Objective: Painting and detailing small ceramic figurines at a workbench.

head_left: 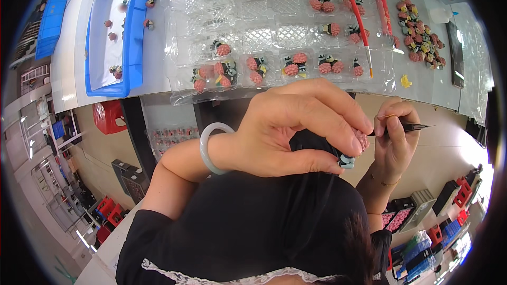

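Observation:
My left hand (288, 129), with a pale bangle on its wrist, is closed around a small figurine (361, 141). The figurine has a bumpy pink part and a grey-green end showing between thumb and fingers; the rest is covered by the hand. To its right, my right hand (393, 140) grips a slim black tool (413, 126) with a fine pointed tip facing right; whether it is a brush or tweezers I cannot make out. A tiny yellow-orange bit shows at that hand's fingertips. Both hands are raised in front of the table's near edge.
Clear plastic trays (253, 18) with similar pink figurines lie across the table. A red-handled paintbrush (359, 18) rests on them. At left stands a blue bin (134, 37) with several loose pieces. A pile of figurines (420, 34) and a dark phone (455, 55) lie at right.

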A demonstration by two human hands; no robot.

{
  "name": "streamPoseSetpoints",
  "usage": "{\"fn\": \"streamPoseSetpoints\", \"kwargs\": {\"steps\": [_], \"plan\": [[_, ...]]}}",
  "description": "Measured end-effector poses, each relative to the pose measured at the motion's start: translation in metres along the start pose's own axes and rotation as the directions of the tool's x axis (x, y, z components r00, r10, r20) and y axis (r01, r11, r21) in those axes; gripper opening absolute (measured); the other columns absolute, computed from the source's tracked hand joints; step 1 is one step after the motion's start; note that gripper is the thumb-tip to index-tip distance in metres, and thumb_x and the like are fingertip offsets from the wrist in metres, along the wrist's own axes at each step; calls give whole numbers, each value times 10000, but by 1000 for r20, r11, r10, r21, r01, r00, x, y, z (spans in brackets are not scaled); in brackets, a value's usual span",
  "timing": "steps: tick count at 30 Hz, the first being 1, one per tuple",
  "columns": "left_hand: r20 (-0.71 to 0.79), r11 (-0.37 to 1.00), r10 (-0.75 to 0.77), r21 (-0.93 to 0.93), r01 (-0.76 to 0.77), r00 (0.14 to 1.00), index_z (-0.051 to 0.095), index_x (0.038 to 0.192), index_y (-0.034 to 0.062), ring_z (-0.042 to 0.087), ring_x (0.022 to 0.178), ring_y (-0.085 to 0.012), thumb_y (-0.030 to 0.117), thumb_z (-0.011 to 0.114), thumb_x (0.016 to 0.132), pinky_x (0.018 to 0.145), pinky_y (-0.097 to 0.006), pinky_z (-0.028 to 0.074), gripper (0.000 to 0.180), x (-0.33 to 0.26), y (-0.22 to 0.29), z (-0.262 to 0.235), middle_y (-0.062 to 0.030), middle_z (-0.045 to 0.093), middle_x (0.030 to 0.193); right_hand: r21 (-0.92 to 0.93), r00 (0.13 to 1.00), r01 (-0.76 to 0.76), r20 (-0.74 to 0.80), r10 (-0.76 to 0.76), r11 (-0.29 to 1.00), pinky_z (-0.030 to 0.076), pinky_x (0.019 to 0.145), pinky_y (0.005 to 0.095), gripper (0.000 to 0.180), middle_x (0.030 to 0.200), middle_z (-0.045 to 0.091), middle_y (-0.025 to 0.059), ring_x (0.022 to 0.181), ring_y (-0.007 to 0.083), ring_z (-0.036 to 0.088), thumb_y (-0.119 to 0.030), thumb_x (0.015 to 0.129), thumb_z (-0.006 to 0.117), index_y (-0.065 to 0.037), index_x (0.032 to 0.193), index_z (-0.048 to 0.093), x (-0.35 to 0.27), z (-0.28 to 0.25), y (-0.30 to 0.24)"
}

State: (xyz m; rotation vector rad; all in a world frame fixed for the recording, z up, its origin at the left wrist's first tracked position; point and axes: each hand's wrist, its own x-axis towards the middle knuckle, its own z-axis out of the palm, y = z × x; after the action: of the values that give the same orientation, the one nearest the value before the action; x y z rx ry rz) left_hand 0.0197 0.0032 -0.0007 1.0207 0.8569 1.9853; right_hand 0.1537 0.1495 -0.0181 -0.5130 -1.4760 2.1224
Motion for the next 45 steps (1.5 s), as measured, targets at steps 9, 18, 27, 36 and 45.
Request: {"fn": "streamPoseSetpoints", "kwargs": {"steps": [9,18,27,36,45], "plan": [[-29,999,-17,41,18,999,597,880,9,531,844,-181,-23,682,624,703,-250,465,272,1,1,2,-122,500,960,5,1000,-13,-7,13,1000,304,413,152,134,743,520,114,516,77,448,-90,750,579,26,767,515,0,0,-1],[48,997,-75,26,74,996,568,846,15,581,818,-282,-101,675,588,716,-347,515,303,3,6,-3,-168,439,988,8,1000,-7,-3,7,1000,311,419,153,133,746,520,119,516,76,444,-87,748,580,28,767,515,1,0,0],[76,1000,18,-1,-18,997,578,863,45,575,849,-290,-101,651,616,718,-378,509,295,2,-1,-5,-203,498,990,12,1000,-19,-3,19,1000,305,416,149,131,751,522,120,516,76,445,-82,747,579,30,773,516,0,0,0],[135,993,64,-111,-49,989,577,868,34,555,888,-326,-39,562,724,735,-417,492,162,4,-3,-5,-249,494,990,9,1000,-14,0,14,1000,309,425,154,123,753,522,117,526,80,444,-75,747,577,26,777,515,0,0,0],[99,988,-44,-144,59,994,527,943,57,549,901,-320,-51,560,724,754,-399,488,247,5,2,-2,-236,433,1055,12,999,-42,5,42,999,299,421,153,126,750,523,114,521,75,442,-83,745,582,18,777,513,1,0,-2]]}}
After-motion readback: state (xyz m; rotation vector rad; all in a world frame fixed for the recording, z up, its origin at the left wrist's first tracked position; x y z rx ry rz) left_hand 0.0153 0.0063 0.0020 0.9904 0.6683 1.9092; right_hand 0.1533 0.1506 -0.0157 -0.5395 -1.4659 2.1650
